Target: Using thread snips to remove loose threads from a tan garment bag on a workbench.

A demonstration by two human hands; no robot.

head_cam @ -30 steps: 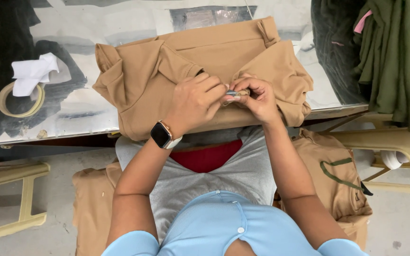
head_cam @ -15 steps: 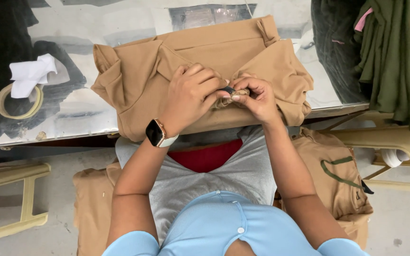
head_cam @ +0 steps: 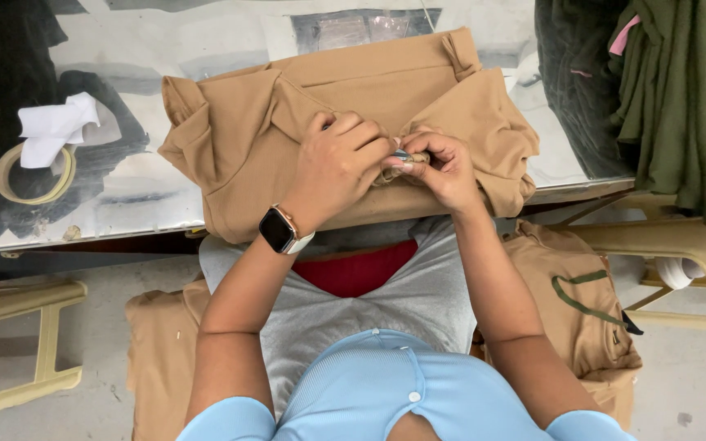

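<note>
Pinching a small bunch of tan cloth between both hands, I work at the near middle of the folded tan garment (head_cam: 386, 90) that lies spread across the table in front of me. My left hand (head_cam: 341, 163) rests on top of the fabric, knuckles up, its fingers (head_cam: 369, 135) curled toward the right and closed on the gathered fold. My right hand (head_cam: 443, 167) meets it from the right, fingertips (head_cam: 408, 163) pressed together on the same little bunch, so the two hands touch at that spot. Something small and pale bluish (head_cam: 402, 153) shows between the fingertips; I cannot tell what it is. A dark smartwatch (head_cam: 281, 230) sits on my left wrist, at the near edge of the garment.

The garment lies on a shiny, reflective table top (head_cam: 149, 196) whose near edge runs just above my lap. Far to the left on it sits a roll of beige tape (head_cam: 30, 173) with a crumpled white cloth (head_cam: 55, 126) lying partly over it, well apart from my hands. A clear plastic bag (head_cam: 361, 26) lies at the far edge behind the garment.

Dark green garments (head_cam: 680, 98) hang or pile up at the far right. More tan garments (head_cam: 582, 302) lie beside my right arm near the floor, and another tan piece (head_cam: 157, 351) is at my left. Pale yellow plastic furniture (head_cam: 26, 343) stands on the grey floor at the left, with a similar piece (head_cam: 680, 245) at the right.
</note>
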